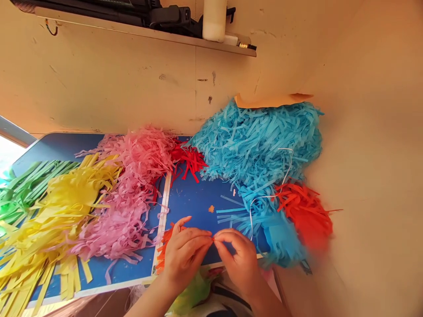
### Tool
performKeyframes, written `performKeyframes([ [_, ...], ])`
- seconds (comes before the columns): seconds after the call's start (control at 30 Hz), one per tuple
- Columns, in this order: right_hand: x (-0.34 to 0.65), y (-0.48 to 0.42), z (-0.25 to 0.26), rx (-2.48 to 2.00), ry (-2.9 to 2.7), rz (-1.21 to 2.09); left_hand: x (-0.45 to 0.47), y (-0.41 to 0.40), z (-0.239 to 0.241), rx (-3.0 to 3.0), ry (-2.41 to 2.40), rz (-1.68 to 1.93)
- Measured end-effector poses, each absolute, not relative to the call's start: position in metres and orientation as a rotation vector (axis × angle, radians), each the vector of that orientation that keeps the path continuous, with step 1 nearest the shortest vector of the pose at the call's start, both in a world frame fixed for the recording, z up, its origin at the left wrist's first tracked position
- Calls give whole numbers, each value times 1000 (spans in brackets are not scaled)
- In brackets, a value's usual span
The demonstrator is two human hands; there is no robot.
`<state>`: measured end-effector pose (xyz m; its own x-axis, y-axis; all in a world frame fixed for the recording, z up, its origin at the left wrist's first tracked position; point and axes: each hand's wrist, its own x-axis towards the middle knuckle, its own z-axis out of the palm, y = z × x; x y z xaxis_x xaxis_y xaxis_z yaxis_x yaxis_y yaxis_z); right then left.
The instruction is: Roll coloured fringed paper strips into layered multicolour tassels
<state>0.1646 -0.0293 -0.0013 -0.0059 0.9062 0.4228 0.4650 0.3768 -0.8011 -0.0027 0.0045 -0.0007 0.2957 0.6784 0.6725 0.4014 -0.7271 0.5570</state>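
Observation:
My left hand (185, 251) and my right hand (238, 255) meet fingertip to fingertip over the front edge of the blue table (194, 193). Each is closed in a pinch. A tiny reddish bit shows between the fingertips, too small to name. A white string (251, 211) runs from the light blue shredded tissue paper (261, 141) down to just behind my right hand; whether it reaches my fingers is hidden. Orange fringed paper (164, 246) lies beside my left hand, partly covered by it. Blue fringed paper (280, 233) is to the right of my right hand.
Pink shredded paper (145, 154), yellow strips (69, 193) and green strips (42, 180) cover the left side. Red fringed paper (304, 211) lies at the right, more red strips (193, 160) at the back. A shelf (132, 31) with a white bottle (214, 20) juts out above.

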Motion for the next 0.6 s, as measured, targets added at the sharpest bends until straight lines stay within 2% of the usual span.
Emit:
performKeyframes([
  [0.6,172,-26,2,-1238,-1658,528,3,7,-3,2323,929,1377],
])
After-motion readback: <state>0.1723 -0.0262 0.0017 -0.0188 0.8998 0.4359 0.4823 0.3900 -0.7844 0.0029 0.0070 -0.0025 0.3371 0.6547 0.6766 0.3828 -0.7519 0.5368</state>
